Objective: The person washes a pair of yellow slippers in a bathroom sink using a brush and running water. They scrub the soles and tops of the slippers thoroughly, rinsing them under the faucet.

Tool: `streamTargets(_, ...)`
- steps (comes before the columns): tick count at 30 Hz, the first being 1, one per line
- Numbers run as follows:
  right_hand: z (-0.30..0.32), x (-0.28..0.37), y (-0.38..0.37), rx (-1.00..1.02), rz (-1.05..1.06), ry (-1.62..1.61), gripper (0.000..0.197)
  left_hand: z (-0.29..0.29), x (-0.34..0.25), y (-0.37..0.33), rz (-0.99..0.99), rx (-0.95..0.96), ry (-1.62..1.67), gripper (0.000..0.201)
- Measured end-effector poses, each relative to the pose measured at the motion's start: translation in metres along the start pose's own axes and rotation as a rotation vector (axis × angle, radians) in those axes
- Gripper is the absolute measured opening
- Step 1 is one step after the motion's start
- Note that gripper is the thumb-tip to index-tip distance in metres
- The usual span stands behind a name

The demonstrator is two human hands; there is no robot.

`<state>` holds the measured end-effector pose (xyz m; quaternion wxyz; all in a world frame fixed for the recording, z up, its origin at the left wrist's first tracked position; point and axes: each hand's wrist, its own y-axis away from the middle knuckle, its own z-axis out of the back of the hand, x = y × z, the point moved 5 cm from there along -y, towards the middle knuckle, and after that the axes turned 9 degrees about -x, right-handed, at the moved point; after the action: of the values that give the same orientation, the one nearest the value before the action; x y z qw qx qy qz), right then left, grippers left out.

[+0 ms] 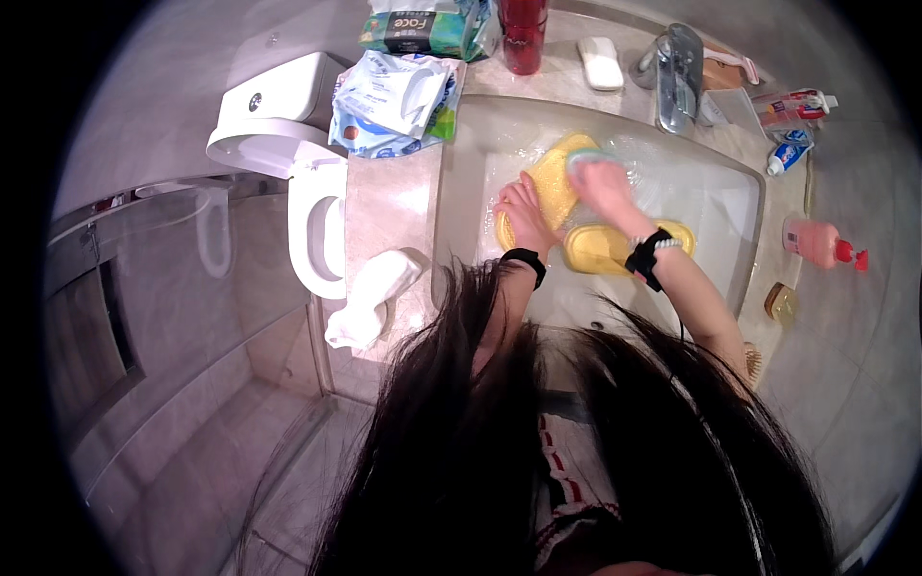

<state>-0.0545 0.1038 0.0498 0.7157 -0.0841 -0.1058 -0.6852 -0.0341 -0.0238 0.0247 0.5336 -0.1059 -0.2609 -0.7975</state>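
A yellow slipper (555, 182) with a bumpy footbed lies slanted in the white sink (706, 278), its sole facing up toward me. My left hand (523, 213) grips it near its lower left end, fingers spread over the strap side. Pressed on the slipper's far right part is a pale teal scrubbing brush (582, 156), blurred, held in my right hand (603, 187). A second yellow slipper (595, 252) rests closer to me, partly under my right wrist. Water and suds show around the far slipper. Black bands circle both wrists.
Tissue packs (413, 34) and wipes (394, 101) sit at the far left. A red cup (522, 38), white soap bar (601, 63) and toothpaste tubes (789, 154) line the far ledge. A pink pump bottle (814, 242) lies right. White cloth (375, 298) lies left, beside the toilet (312, 221).
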Motion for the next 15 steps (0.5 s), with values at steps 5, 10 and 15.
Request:
streamTargets(5,-0.004,0.019,0.023,0.192,0.328,0.095,0.024,-0.007,-0.003,0.001,-0.010,0.006,0.021,0.124)
streamTargets(10,0.009,-0.037,-0.012,0.034,0.066,0.122,0.021,-0.003,-0.001,-0.001,-0.007,-0.008,0.016,0.128)
streamTargets(15,0.003,0.009,0.024,0.151,0.309,0.039,0.021,-0.005,-0.002,-0.001,0.007,0.027,-0.009,0.133)
